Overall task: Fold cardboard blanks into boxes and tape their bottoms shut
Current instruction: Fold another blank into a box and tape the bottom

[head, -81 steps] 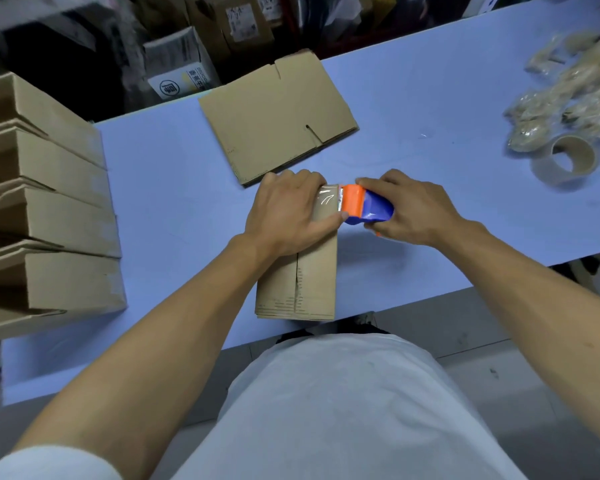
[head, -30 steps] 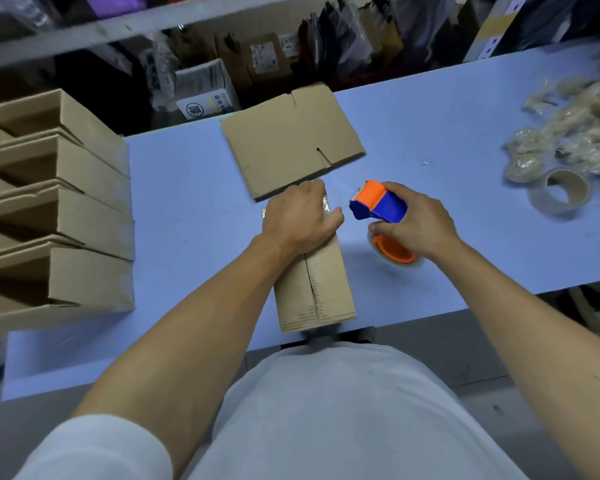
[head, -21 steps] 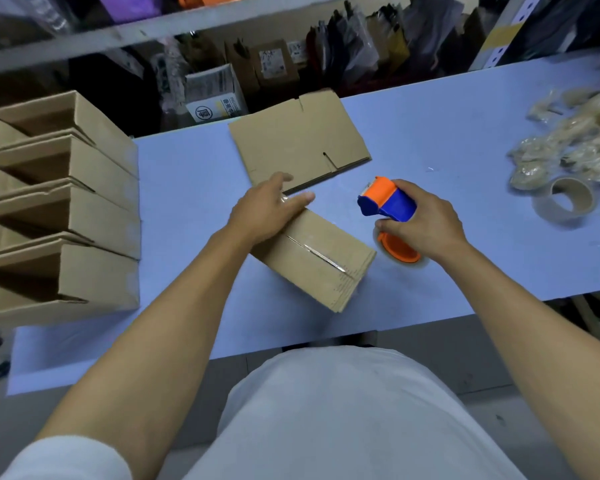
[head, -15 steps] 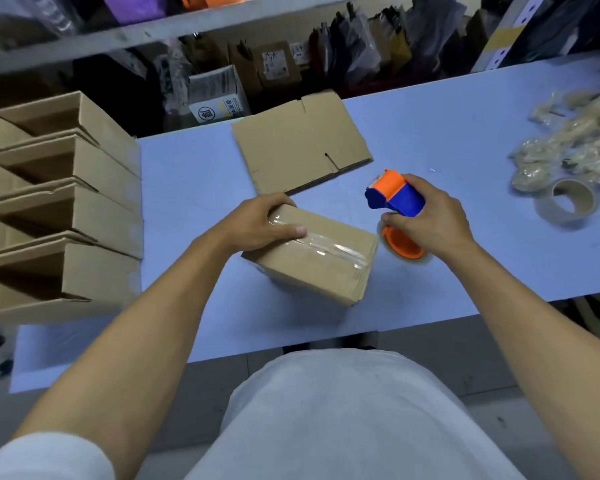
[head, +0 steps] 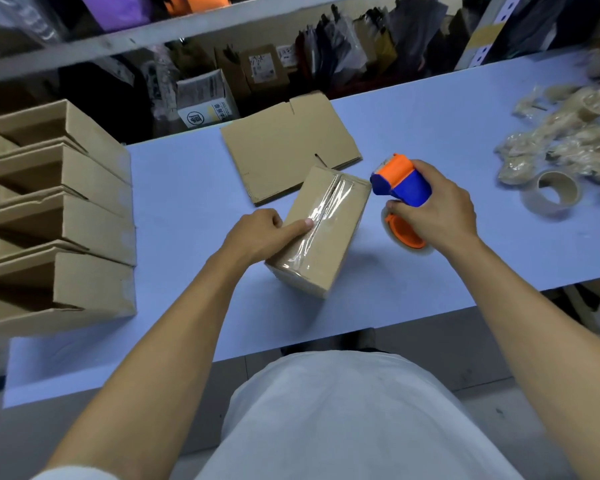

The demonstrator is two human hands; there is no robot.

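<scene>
A small cardboard box lies bottom-up on the blue table, a strip of clear tape running along its seam. My left hand grips the box's left side, with the thumb pressed on the taped face. To the box's right, my right hand holds a blue and orange tape dispenser just above the table, apart from the box. A stack of flat cardboard blanks lies behind the box.
Several folded open boxes are stacked on their sides at the table's left. A spare tape roll and a heap of crumpled tape sit at the right. Shelves with packages stand behind the table.
The dispenser has come off the box and drawn back to the right. My left hand has turned the box from lengthwise to a diagonal, with its taped bottom facing up.
</scene>
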